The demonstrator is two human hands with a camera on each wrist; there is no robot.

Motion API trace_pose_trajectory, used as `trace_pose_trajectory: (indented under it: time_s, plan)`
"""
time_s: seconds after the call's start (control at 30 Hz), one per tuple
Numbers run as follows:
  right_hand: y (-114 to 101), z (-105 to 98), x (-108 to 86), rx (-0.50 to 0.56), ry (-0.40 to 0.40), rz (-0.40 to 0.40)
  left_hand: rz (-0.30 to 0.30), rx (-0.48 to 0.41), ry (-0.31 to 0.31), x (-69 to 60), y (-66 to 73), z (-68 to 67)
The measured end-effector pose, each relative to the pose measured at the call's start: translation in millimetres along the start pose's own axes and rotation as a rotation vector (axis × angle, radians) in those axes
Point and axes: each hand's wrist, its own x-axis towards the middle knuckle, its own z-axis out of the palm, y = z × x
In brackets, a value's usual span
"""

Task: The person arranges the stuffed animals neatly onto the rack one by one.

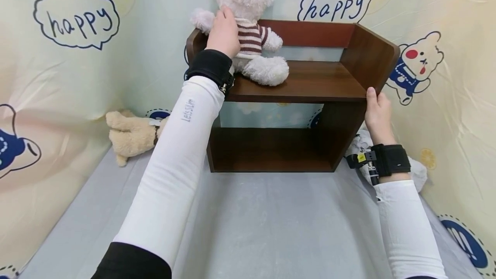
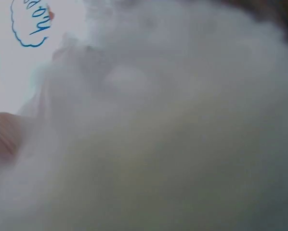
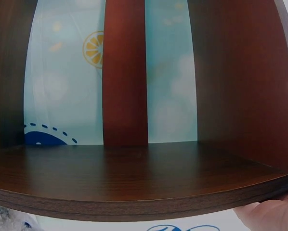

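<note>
A white fluffy teddy bear (image 1: 252,40) in a brown-striped sweater is upright at the left of a dark brown wooden shelf (image 1: 306,79), its legs over the upper board. My left hand (image 1: 224,33) grips the bear by its side, below the head. Blurred pale fur (image 2: 158,110) fills most of the left wrist view, hiding most of that hand. My right hand (image 1: 379,117) holds the front edge of the shelf's right side panel, thumb in front. In the right wrist view, part of the right hand (image 3: 274,214) shows at the panel's edge.
A tan plush toy (image 1: 131,134) lies on the grey cloth surface (image 1: 271,223) left of the shelf. Behind my right wrist is a white, soft-looking thing (image 1: 418,173), partly hidden. Printed cloth (image 1: 155,63) hangs behind and at both sides.
</note>
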Motion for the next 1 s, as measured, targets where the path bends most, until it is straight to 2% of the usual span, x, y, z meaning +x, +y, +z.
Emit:
trace_pose_trajectory:
  time_s: [0.2,0.47,0.83,1.0]
  plan:
    - [1.2,1.1,0.5,-0.002,-0.003,-0.005,0.004,0.022,0.089,0.4,-2.4,6.0]
    - [1.7,1.1,1.0,-0.010,0.007,-0.007,0.002,0.052,0.101,-1.6,0.8,4.4]
    - [4.2,3.2,0.9,-0.005,0.019,-0.017,0.032,0.137,0.095,-9.0,3.2,-3.5]
    - [3.4,4.4,0.6,-0.008,0.029,-0.028,0.065,0.159,0.110,-10.3,2.5,-6.3]
